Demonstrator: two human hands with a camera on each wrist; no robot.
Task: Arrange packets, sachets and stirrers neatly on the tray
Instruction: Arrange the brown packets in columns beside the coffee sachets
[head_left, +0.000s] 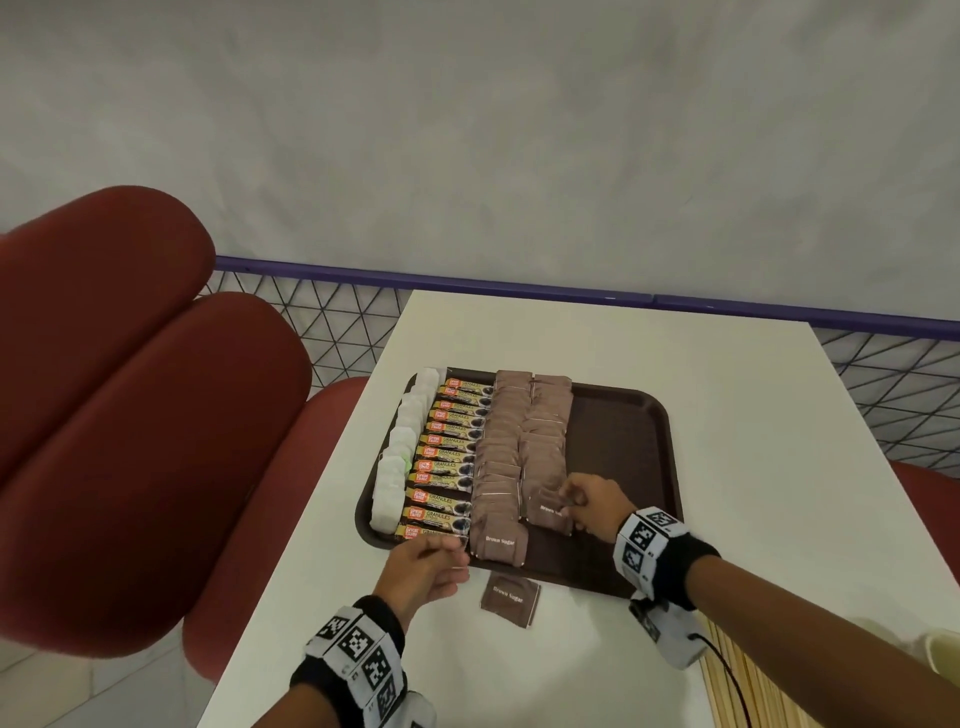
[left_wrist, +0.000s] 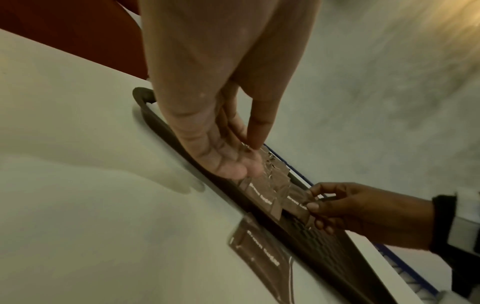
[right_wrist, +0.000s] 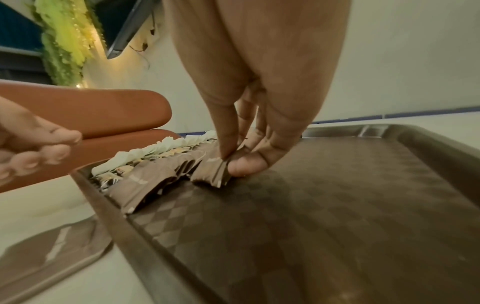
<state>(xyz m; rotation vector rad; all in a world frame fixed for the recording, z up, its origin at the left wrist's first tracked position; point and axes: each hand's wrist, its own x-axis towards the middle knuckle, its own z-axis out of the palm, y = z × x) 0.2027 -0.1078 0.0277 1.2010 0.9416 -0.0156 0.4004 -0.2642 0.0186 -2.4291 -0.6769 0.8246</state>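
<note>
Left hand (head_left: 423, 569) slack, empty, at tray (head_left: 634, 415) near edge; right hand (head_left: 592, 506) pinching sachet (head_left: 551, 512) at near end of second brown row; risk: nudging overlapped rows askew on release; one sachet off tray (head_left: 510, 600).

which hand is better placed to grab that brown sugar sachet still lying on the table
Left. The left hand hovers free beside the loose sachet, while the right hand is pinching a sachet on the tray.

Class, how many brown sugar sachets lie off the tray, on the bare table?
1. A single brown sugar sachet lies on the white table, beside the tray at its near edge. Others may be out of view.
</note>
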